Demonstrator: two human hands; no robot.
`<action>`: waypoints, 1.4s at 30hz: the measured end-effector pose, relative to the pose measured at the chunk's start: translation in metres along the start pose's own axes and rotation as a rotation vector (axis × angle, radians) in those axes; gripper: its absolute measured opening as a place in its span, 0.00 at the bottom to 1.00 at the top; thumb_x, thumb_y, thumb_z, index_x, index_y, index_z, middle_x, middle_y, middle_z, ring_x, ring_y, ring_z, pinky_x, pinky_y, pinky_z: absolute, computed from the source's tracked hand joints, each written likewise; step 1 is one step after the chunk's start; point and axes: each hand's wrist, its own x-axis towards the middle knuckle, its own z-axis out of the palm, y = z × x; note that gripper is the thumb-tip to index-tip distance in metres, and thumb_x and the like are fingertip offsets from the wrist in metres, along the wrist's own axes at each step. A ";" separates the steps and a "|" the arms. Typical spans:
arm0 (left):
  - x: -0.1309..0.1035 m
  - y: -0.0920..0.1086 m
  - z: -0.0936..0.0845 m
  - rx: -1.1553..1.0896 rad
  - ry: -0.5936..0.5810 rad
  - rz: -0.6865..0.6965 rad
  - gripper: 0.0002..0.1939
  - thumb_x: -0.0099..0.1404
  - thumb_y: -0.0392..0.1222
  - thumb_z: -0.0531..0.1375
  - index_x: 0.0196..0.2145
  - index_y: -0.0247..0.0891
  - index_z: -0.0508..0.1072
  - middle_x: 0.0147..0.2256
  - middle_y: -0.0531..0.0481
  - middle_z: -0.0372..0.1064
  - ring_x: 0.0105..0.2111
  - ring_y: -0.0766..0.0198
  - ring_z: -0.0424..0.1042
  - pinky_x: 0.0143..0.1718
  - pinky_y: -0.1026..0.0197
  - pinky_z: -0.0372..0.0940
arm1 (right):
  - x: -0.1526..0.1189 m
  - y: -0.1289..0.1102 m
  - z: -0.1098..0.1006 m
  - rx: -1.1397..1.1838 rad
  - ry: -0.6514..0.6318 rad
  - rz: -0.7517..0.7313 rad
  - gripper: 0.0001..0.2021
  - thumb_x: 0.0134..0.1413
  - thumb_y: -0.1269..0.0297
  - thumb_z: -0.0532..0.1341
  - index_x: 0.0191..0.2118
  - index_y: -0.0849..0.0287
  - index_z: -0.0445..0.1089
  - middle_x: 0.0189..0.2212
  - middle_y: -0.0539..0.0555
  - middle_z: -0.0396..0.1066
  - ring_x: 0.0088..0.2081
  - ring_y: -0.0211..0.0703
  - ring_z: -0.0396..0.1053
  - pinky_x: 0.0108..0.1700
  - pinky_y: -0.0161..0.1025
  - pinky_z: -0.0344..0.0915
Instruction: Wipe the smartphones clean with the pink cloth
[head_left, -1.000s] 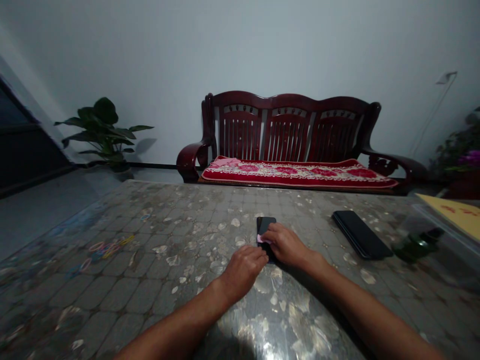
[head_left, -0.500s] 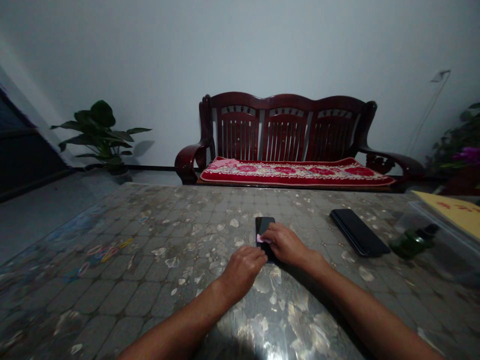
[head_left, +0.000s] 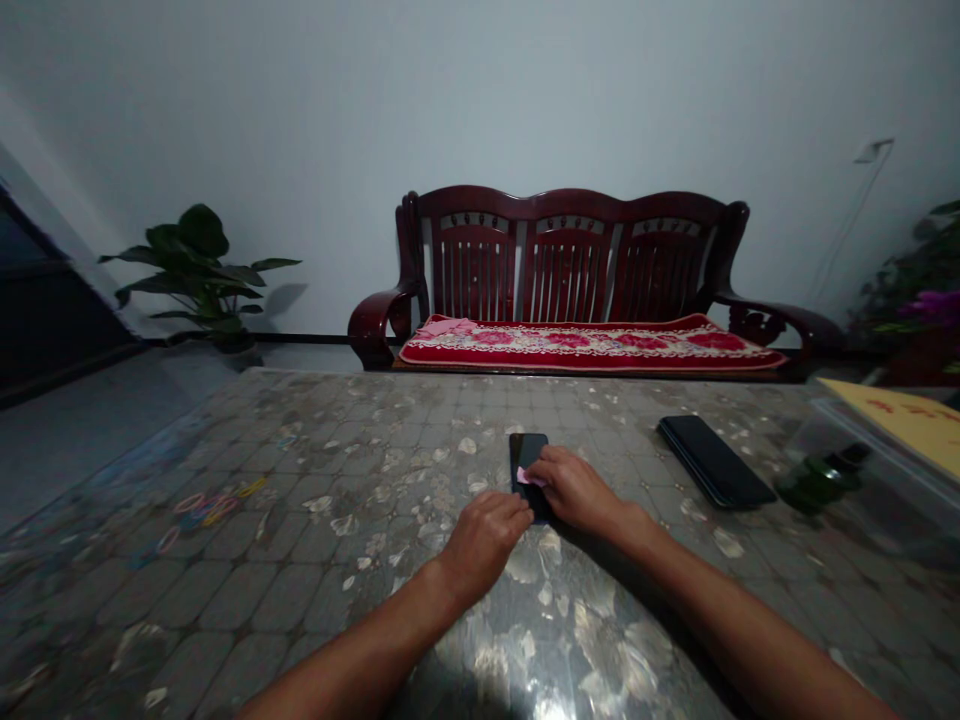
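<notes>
A black phone (head_left: 530, 447) lies on the patterned tabletop (head_left: 315, 560), its long side pointing away from me. My right hand (head_left: 574, 485) pinches a small pink cloth (head_left: 523, 476) against the phone's screen. At the phone's near end, my left hand (head_left: 487, 530) has its fingers closed on the lower left edge. The lower part of the phone is partly hidden by both hands.
Dark stacked phones or cases (head_left: 716, 462) lie to the right, beside a green bottle (head_left: 821, 482) and a clear box (head_left: 900, 500) under a yellow sheet (head_left: 900, 415). Coloured bands (head_left: 217, 507) lie left. A wooden bench (head_left: 570, 215) stands beyond.
The pink cloth and my right fingers have shifted very slightly on the screen. My left hand keeps its place at the phone's near end.
</notes>
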 end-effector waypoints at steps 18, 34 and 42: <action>0.008 -0.010 -0.015 -0.130 -0.096 -0.150 0.11 0.66 0.28 0.61 0.40 0.40 0.79 0.40 0.49 0.79 0.41 0.60 0.78 0.46 0.58 0.72 | -0.018 0.037 0.029 0.778 0.524 0.332 0.11 0.46 0.62 0.63 0.34 0.57 0.82 0.32 0.55 0.79 0.36 0.48 0.74 0.41 0.42 0.69; 0.113 -0.082 -0.017 0.256 -0.571 0.144 0.43 0.58 0.19 0.60 0.66 0.48 0.61 0.71 0.34 0.46 0.70 0.42 0.52 0.61 0.38 0.61 | -0.016 0.038 0.027 1.105 0.685 0.539 0.14 0.38 0.57 0.68 0.32 0.58 0.82 0.34 0.56 0.81 0.38 0.52 0.76 0.45 0.46 0.70; 0.140 -0.083 -0.007 0.247 -0.719 0.255 0.42 0.56 0.27 0.68 0.64 0.49 0.63 0.71 0.34 0.46 0.69 0.41 0.52 0.62 0.40 0.59 | -0.014 0.041 0.030 1.099 0.698 0.539 0.13 0.39 0.58 0.68 0.33 0.58 0.82 0.34 0.57 0.81 0.38 0.51 0.76 0.45 0.46 0.70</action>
